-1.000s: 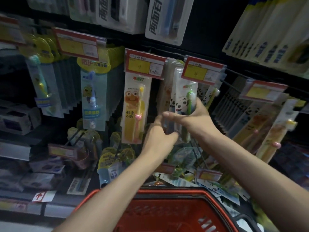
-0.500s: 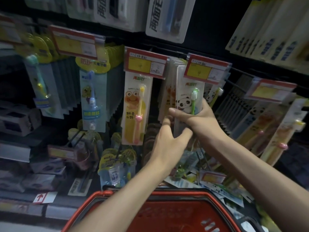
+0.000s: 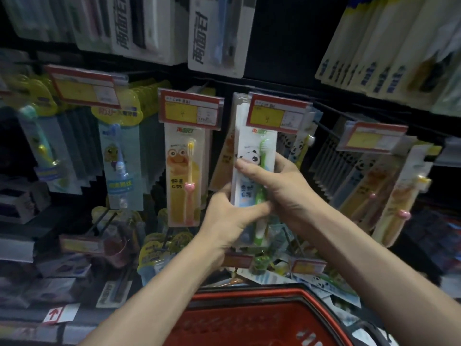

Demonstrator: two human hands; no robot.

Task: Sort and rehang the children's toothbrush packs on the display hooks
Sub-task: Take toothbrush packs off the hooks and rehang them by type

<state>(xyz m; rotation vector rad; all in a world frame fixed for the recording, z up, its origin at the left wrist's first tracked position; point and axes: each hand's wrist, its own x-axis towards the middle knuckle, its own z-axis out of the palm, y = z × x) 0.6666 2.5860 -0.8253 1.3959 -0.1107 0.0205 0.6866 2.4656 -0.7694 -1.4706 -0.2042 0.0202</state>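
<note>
A stack of white panda toothbrush packs [image 3: 257, 156], the front one with a green brush, is held upright right under a red and yellow price tag [image 3: 277, 113]. My right hand [image 3: 282, 186] wraps the stack's middle from the right, thumb across the panda. My left hand [image 3: 229, 218] grips its lower left edge. The top of the stack is hidden behind the tag, so I cannot tell whether it is on the hook. A yellow crab pack [image 3: 184, 176] with a pink brush hangs on the hook to the left.
A red shopping basket [image 3: 249, 318] sits below my arms. Loose panda packs [image 3: 321, 283] lie piled on the shelf behind it. More panda and orange packs [image 3: 361, 178] hang on slanted hooks to the right, blue packs [image 3: 119, 166] to the left, adult toothbrush packs [image 3: 217, 33] above.
Both hands have lifted the panda stack upward and closer to the price tag. The left hand has shifted from beside the stack to gripping its lower edge.
</note>
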